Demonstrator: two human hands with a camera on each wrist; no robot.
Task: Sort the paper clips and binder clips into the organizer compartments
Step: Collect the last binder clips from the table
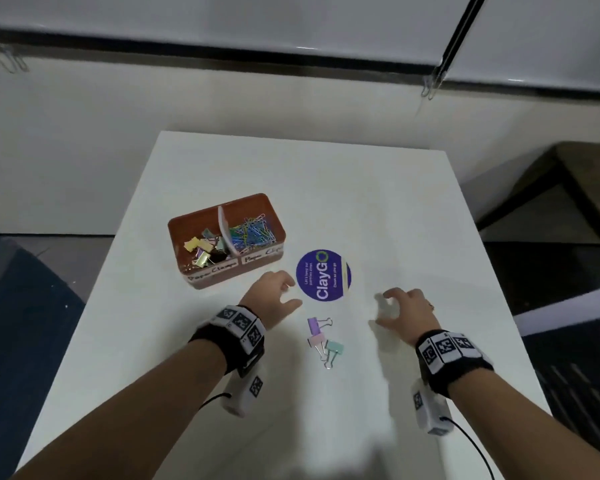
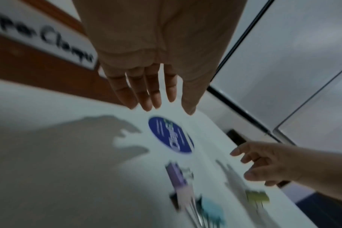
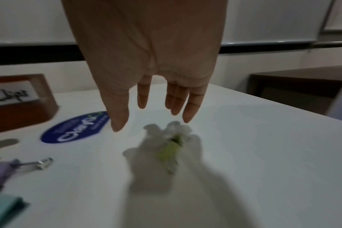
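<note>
A red-brown organizer (image 1: 201,282) stands at the table's left. Its left compartment, labelled "Paper Clamps", holds several binder clips (image 1: 205,251); its right compartment holds coloured paper clips (image 1: 253,230). Three binder clips lie loose between my hands: purple (image 1: 314,325), pink (image 1: 316,341) and teal (image 1: 335,347). A yellow-green binder clip (image 3: 170,151) lies on the table just below my right hand (image 3: 146,117); the head view hides it. My left hand (image 1: 291,292) hovers between the organizer and the loose clips. Both hands are spread with fingers relaxed and hold nothing.
A round blue "ClayGo" sticker (image 1: 323,275) lies flat on the white table (image 1: 378,202) between the organizer and my right hand. The table's right edge is close to my right wrist. A dark bench (image 1: 568,188) stands beyond the right edge.
</note>
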